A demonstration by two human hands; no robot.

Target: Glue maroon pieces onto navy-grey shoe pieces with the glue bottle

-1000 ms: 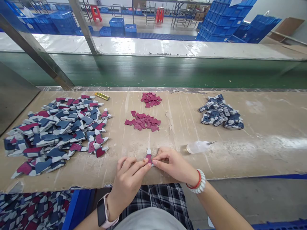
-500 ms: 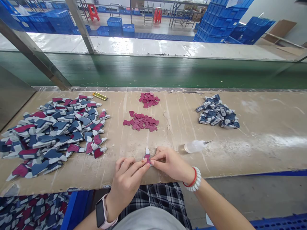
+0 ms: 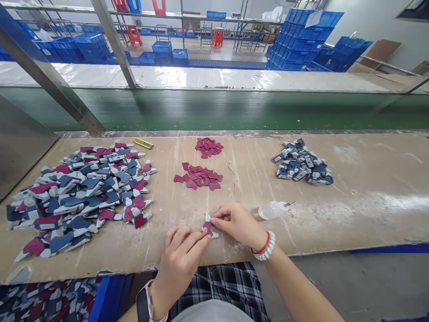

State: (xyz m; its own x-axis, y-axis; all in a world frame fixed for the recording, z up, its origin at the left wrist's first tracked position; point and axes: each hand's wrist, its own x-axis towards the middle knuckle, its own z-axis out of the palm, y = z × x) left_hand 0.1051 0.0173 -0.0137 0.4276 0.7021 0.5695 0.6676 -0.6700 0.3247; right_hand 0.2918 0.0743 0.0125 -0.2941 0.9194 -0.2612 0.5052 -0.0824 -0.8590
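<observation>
My left hand (image 3: pixel 179 259) and my right hand (image 3: pixel 237 226) meet at the table's front, their fingertips pinching a small maroon and white shaped piece (image 3: pixel 208 226) from either side. A large heap of blue, white and maroon layered pieces (image 3: pixel 80 197) lies to the left of my hands. Ahead of them are two small piles of maroon cut pieces (image 3: pixel 197 176) (image 3: pixel 208 147). A heap of blue-grey and white pieces (image 3: pixel 301 163) lies to the right. Nearest my right hand is a translucent plastic squeeze bottle with a metal nozzle (image 3: pixel 273 210).
The pieces lie on a scuffed tan board (image 3: pixel 355 219) with a yellow object (image 3: pixel 143 143) at its far edge. A green conveyor belt (image 3: pixel 214 109) runs behind it. A blue bin of pieces (image 3: pixel 43 299) sits below the front edge. Blue crates (image 3: pixel 295 44) stand beyond.
The whole scene sits lower in the view as my head tilts up. My hands stay at the piece, with my right fingertips now nearer its top.
</observation>
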